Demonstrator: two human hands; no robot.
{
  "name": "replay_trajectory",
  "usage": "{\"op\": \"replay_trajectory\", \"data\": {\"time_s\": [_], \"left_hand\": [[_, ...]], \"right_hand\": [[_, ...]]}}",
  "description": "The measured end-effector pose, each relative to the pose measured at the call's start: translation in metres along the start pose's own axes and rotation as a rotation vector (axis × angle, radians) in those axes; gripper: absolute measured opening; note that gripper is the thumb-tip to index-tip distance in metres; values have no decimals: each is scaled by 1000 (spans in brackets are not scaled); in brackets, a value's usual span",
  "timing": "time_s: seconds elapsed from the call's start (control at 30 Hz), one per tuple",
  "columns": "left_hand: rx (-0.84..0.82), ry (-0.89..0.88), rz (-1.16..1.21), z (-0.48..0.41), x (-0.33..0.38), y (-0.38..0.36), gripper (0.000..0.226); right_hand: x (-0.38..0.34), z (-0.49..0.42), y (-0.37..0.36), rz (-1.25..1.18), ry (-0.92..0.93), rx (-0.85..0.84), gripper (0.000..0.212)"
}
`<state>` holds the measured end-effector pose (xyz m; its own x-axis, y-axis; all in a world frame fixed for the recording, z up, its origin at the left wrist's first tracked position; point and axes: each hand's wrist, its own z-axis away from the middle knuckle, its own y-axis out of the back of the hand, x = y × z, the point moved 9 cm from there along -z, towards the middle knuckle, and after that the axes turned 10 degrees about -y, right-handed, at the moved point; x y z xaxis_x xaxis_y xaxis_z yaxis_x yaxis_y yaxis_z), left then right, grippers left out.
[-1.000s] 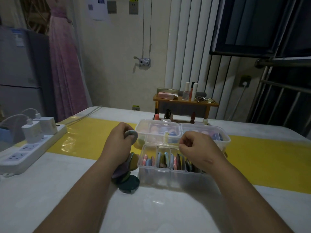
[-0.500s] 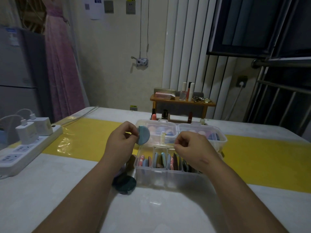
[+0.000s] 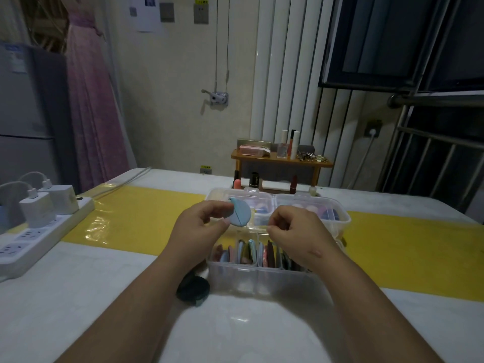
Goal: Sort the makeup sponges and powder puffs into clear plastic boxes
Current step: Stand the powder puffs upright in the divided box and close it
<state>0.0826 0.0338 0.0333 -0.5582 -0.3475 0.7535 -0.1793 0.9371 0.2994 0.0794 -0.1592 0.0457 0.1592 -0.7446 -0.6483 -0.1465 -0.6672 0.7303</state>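
My left hand (image 3: 201,226) pinches a blue puff (image 3: 239,214) by its edge between thumb and fingertips, holding it up with its flat face toward me and its pointed end at 11 o'clock. My right hand (image 3: 296,231) is just beside it at 3 o'clock, fingers curled in, and I can see nothing in them. The two hands are close but not touching.

Below my right hand, at 6 o'clock, is the open divided box (image 3: 262,276). It already has puffs (image 3: 248,251) standing on edge in its compartments. I judge the step in hand is slotting this blue one in with them.

To do it well, I should:
- turn the puff edge-down before lowering it, so it slides between its neighbours and doesn't land flat on top;
- pick a compartment with a visible gap;
- use my right fingers to part the standing puffs or steady the box wall;
- keep the pinch light, because the puff looks soft and would likely buckle if pushed.

A dark puff (image 3: 193,288) lies on the table (image 3: 104,297) at 7 o'clock of my left hand, not yet sorted. Two lidded boxes (image 3: 314,205) sit at 12 o'clock, touching the divided one. The yellow strip (image 3: 136,213) runs across the table under them, and a power strip (image 3: 39,239) lies well apart at 9 o'clock.
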Motion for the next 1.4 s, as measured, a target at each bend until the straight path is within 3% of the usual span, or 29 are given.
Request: {"op": "replay_trajectory", "data": {"time_s": [0.13, 0.27, 0.33, 0.5, 0.67, 0.77, 1.03, 1.4], "left_hand": [[-50, 15, 4, 2, 3, -6, 32], [-89, 30, 17, 4, 4, -11, 35], [-107, 37, 32, 5, 5, -13, 37], [-142, 29, 25, 6, 9, -16, 38], [-178, -25, 11, 7, 11, -18, 40], [-114, -72, -110, 3, 10, -11, 35], [37, 116, -191, 3, -2, 2, 18], [-47, 213, -264, 7, -16, -2, 15]], "right_hand": [[-2, 0, 2, -53, 1, 11, 10], [-3, 1, 6, -209, -25, -3, 42], [-5, 2, 6, -247, -16, -14, 47], [-8, 2, 0, -307, 4, -81, 37], [-7, 1, 11, -279, 25, 7, 21], [-5, 1, 23, -317, 31, 53, 19], [9, -2, 49, -308, -30, 111, 15], [21, -4, 62, -119, -98, 147, 17]]}}
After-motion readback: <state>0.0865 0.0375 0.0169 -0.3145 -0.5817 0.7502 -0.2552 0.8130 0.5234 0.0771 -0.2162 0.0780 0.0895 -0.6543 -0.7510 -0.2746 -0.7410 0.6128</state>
